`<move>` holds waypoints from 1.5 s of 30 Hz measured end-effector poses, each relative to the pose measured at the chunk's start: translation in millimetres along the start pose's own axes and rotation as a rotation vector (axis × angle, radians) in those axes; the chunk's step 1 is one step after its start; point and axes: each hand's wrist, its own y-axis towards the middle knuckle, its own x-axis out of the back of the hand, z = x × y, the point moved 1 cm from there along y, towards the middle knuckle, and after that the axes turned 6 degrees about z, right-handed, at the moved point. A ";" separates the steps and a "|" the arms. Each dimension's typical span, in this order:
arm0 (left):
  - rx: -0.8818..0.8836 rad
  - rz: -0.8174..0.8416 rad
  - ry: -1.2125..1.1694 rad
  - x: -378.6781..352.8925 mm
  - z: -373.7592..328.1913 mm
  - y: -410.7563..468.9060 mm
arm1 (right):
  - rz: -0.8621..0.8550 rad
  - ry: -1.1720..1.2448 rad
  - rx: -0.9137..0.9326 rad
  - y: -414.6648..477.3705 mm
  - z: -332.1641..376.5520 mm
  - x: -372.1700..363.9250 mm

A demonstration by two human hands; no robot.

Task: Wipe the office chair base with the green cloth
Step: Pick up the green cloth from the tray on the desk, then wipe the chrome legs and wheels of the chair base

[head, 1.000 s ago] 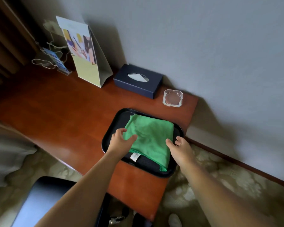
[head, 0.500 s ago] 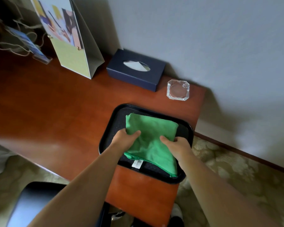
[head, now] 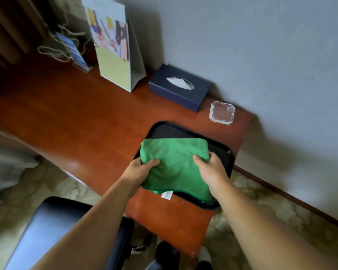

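A folded green cloth [head: 175, 162] with a white label at its near edge is held just above a black tray [head: 164, 131] on the wooden desk [head: 86, 121]. My left hand [head: 139, 170] grips the cloth's left side, thumb on top. On the cloth's right side my right hand [head: 211, 170] grips it the same way. The office chair's dark seat [head: 53, 228] shows at the lower left. Parts of its dark base [head: 164, 252] show under the desk edge, mostly hidden by my arms.
A dark blue tissue box [head: 180, 87], a glass ashtray [head: 221, 113] and a paper bag [head: 115, 45] stand along the wall at the back of the desk. A small leaflet stand [head: 74, 53] is at the far left. Patterned carpet [head: 281, 211] lies to the right.
Both hands closed on the cloth's sides and raised it off the tray toward me. The view shifted a little.
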 end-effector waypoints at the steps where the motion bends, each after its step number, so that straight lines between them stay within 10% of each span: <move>1: -0.020 -0.013 -0.032 2.1 4.0 -12.6 | 0.024 -0.014 0.020 -5.6 1.6 -1.5; 24: -0.097 -0.714 -0.485 0.4 343.2 -344.3 | 0.787 -0.359 0.147 -233.5 -185.3 -82.6; 45: 0.112 -0.691 -0.611 78.0 716.2 -459.2 | 0.790 -0.831 -0.008 -396.6 -505.0 -222.9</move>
